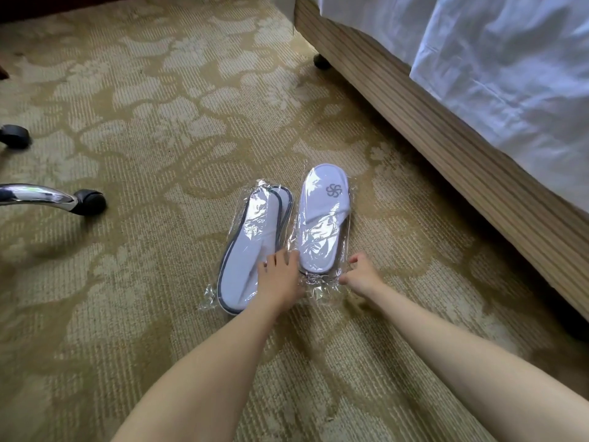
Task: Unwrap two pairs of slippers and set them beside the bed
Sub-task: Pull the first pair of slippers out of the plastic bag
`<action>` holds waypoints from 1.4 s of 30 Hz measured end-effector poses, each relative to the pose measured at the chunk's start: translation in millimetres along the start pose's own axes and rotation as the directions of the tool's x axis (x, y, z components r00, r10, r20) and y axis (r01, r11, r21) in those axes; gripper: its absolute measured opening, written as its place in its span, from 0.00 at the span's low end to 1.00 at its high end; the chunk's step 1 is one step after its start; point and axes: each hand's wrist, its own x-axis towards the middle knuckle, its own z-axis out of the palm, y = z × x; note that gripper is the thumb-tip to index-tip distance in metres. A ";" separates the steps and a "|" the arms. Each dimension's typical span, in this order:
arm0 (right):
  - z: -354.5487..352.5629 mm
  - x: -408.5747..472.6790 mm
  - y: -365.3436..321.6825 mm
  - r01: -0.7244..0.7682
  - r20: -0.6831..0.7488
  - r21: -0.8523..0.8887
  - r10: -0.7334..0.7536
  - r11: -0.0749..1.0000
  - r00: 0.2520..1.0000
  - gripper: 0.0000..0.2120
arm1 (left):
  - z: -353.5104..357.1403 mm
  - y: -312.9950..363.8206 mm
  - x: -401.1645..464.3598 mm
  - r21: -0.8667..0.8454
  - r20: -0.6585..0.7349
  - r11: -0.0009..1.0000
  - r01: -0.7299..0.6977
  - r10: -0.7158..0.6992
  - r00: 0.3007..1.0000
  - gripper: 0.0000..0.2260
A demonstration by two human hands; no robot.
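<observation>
Beside the bed (pixel 446 129), on the carpet (pixel 143 90), lie two clear bags (pixel 255 231), each still sealed round a white slipper pair: the one nearer the bed (pixel 322 224) shows a logo, the farther one lies sole up. The left hand (pixel 280 275) rests spread-fingered across the bags' near ends; the right hand (pixel 360 275), fingers loosely curled, touches the nearer bag's corner, though whether it pinches the plastic I cannot tell. A chair leg with castors (pixel 89 202) stands well away from the bed.
</observation>
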 end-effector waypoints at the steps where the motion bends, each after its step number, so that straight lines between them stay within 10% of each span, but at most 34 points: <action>1: 0.7 0.3 -0.8 -0.006 0.015 0.035 0.005 0.999 1.000 0.25 | 6.3 -3.1 -0.7 0.035 -0.011 0.999 -0.025 0.025 1.000 0.33; 13: -10.3 -0.5 -12.3 -0.080 0.202 0.327 0.013 0.942 0.979 0.05 | 14.8 -9.9 5.7 0.022 -0.321 0.999 -0.030 0.035 0.947 0.16; 19: -27.6 3.2 -23.3 -0.013 0.033 0.426 -0.001 0.905 0.999 0.09 | -4.5 10.9 10.6 -0.235 -0.366 0.964 -0.121 0.028 0.930 0.09; 23: -38.2 2.2 -32.0 -0.148 0.165 0.505 0.073 0.850 0.984 0.15 | -25.3 23.6 12.5 -0.440 -0.380 0.867 -0.234 0.056 0.923 0.10; 33: -53.2 3.2 -40.1 -0.282 0.338 0.478 0.122 0.832 0.933 0.20 | -61.0 40.6 -2.3 -0.470 -0.558 0.696 -0.543 0.242 0.794 0.10; 42: -51.6 -2.2 -63.8 -0.200 0.288 0.701 -0.016 0.685 0.957 0.17 | -64.1 30.9 -9.2 -0.538 -0.555 0.689 -0.486 0.145 0.819 0.11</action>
